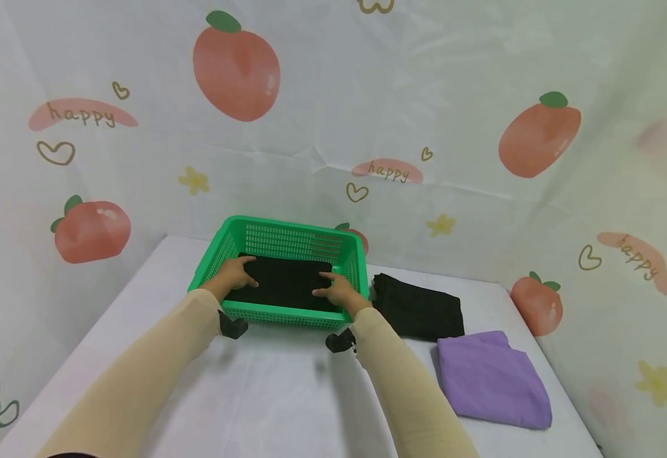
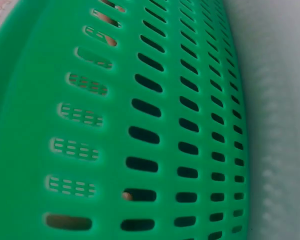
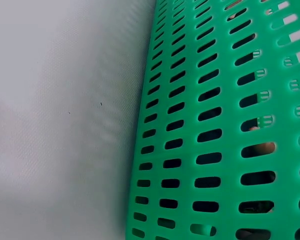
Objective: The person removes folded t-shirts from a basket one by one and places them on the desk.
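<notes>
A folded black cloth (image 1: 287,282) lies inside the green plastic basket (image 1: 293,316), covering most of its floor. My left hand (image 1: 232,277) reaches over the basket's left front, with thumb and fingers spread over the cloth's left end. At the other end, my right hand (image 1: 340,292) reaches in the same way, its thumb and fingers pointing inward over the cloth. Both hands look relaxed rather than curled. In the left wrist view, the slotted basket wall (image 2: 110,150) hides nearly all of that hand. The basket's wall (image 3: 230,120) likewise fills much of the right wrist view.
Just right of the basket, another folded black cloth (image 1: 419,310) lies on the white table (image 1: 276,394). A folded purple cloth (image 1: 494,381) sits nearer, by the table's right edge. Behind everything hangs a white backdrop (image 1: 322,83) printed with fruit.
</notes>
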Action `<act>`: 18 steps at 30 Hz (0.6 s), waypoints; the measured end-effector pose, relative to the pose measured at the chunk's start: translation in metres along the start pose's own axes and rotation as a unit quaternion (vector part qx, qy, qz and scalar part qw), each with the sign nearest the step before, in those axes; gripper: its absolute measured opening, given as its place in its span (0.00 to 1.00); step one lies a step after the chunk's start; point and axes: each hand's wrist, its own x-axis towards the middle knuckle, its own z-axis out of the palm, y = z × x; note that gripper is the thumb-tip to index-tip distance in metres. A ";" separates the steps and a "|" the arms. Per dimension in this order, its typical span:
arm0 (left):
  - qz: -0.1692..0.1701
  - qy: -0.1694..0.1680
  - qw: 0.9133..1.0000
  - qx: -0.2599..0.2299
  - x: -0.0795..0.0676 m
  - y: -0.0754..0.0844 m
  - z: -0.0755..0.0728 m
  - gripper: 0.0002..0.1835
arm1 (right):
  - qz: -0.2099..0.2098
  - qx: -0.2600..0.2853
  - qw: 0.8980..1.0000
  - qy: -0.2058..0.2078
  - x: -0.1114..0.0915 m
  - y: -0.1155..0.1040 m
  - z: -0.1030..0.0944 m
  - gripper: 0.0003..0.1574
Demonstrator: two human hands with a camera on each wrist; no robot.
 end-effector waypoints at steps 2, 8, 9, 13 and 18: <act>-0.003 -0.004 1.000 -0.004 0.000 -0.001 0.001 0.38 | 0.005 0.001 1.000 -0.013 0.001 0.001 0.001 0.37; -0.002 -0.016 1.000 -0.010 -0.002 -0.002 0.004 0.35 | 0.025 0.008 0.999 -0.044 0.000 0.006 0.002 0.38; -0.004 -0.014 1.000 -0.014 -0.002 -0.002 0.004 0.35 | 0.025 0.012 0.999 -0.043 0.000 0.006 0.002 0.38; -0.018 -0.011 0.999 -0.038 -0.003 -0.001 0.002 0.35 | 0.027 0.056 0.997 -0.037 -0.001 0.005 0.001 0.38; -0.021 -0.011 0.997 -0.069 -0.001 -0.003 -0.002 0.35 | 0.014 0.092 0.996 -0.012 -0.002 -0.002 -0.003 0.38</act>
